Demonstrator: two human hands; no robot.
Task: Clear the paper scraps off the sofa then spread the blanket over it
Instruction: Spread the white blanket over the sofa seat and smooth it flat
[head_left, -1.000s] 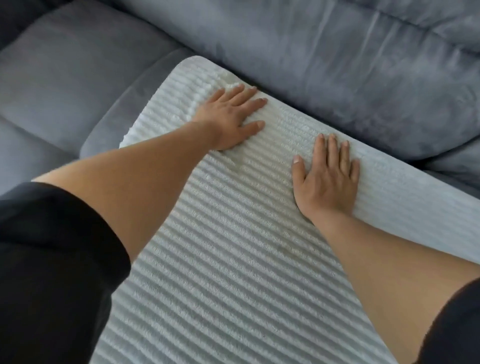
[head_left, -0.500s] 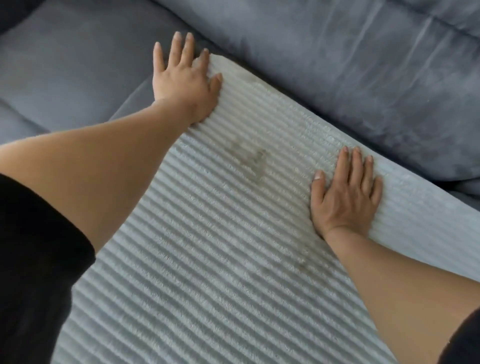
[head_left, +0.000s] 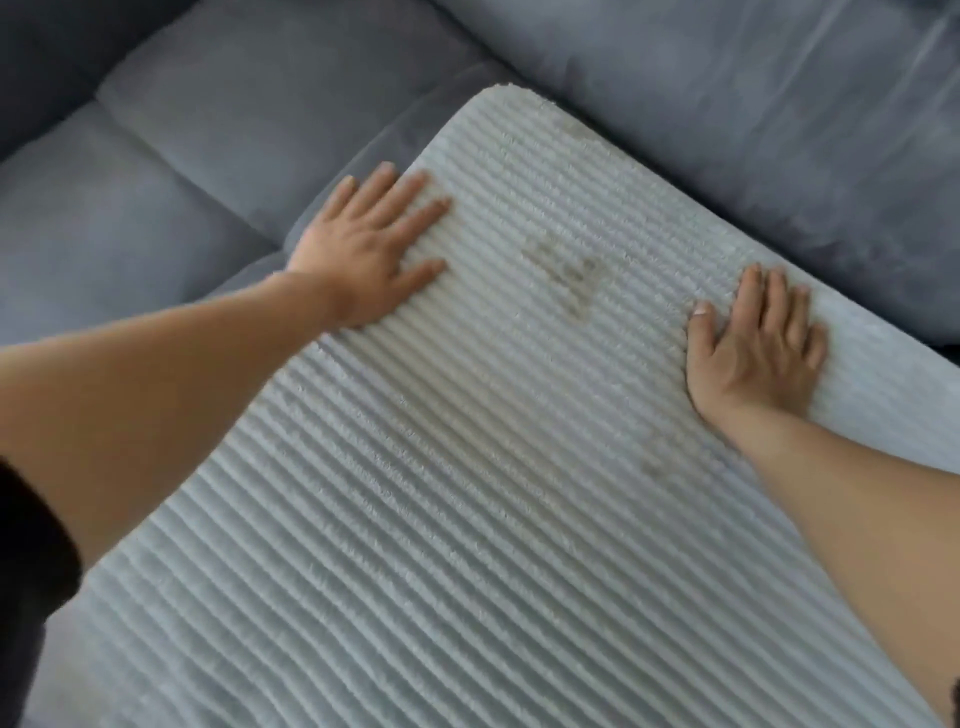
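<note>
A white ribbed blanket (head_left: 467, 467) lies flat over the seat of the grey sofa (head_left: 182, 156), its far corner near the backrest. Two brownish stains mark its middle. My left hand (head_left: 369, 249) presses palm down on the blanket's left edge, fingers spread, partly over the sofa cushion. Palm down as well, my right hand (head_left: 753, 343) rests flat near the blanket's far edge, by the backrest. Neither hand grips anything. No paper scraps are in view.
The sofa backrest (head_left: 727, 104) runs along the top right. Uncovered grey seat cushions (head_left: 104, 249) extend to the left of the blanket. My black sleeve (head_left: 31, 545) shows at the left edge.
My left hand has slid back from the blanket's far corner down along its left edge. My right hand stays flat in about the same spot near the backrest.
</note>
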